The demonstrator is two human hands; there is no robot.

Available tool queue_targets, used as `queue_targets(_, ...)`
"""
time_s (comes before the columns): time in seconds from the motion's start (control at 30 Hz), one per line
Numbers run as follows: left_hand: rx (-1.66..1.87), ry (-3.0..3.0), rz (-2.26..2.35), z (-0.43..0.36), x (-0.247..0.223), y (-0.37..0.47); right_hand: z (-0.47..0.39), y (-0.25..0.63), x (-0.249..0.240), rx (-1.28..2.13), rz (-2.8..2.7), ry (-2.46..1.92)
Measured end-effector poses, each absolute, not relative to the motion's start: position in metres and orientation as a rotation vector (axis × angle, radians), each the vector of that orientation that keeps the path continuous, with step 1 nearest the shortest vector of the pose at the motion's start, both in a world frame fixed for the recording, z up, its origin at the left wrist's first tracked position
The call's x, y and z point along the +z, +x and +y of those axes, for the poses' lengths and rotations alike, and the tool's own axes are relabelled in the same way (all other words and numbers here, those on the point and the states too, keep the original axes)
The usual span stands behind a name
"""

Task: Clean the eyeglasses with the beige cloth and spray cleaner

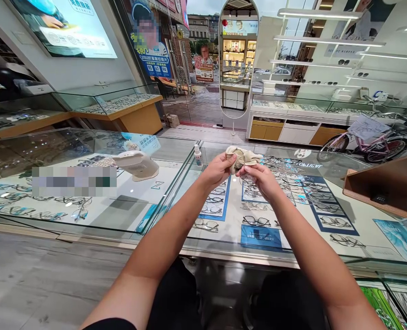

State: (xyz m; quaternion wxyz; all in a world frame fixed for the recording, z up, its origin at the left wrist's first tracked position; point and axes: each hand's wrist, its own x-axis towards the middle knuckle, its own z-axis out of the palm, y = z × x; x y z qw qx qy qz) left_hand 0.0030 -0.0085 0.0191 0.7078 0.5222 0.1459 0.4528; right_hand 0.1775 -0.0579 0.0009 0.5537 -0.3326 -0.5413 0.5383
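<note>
Above the glass counter, a crumpled beige cloth is bunched between my two hands. My left hand is closed, its thumb and fingers pinching the cloth's left end. Just below the cloth's right part, my right hand is closed too, its fingertips pressed together against the folds. A thin dark curved line shows among the folds, like the rim of a pair of glasses; the cloth and fingers hide most of it. A small white spray bottle stands upright on the counter, left of my left hand.
Under the counter glass lie several eyeglasses on display cards. On the left stands a white countertop device; a brown wooden stand is on the right. Beyond are an oval mirror and a pink bicycle.
</note>
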Motion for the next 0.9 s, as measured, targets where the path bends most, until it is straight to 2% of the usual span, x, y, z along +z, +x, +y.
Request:
queue_targets(0.4,1.101,1.277,0.362,-0.009,0.014,0.012,-0.062,0.173,0.000,1.253,-1.428,-0.808)
queue_targets(0.67,1.015,1.208,0.303,-0.009,0.017,0.003,-0.058,0.179,0.000,1.239,-1.304,-0.809)
queue_targets(0.9,1.091,1.272,0.364,-0.009,0.012,0.010,-0.059,0.174,-0.002,1.276,-1.298,-0.820)
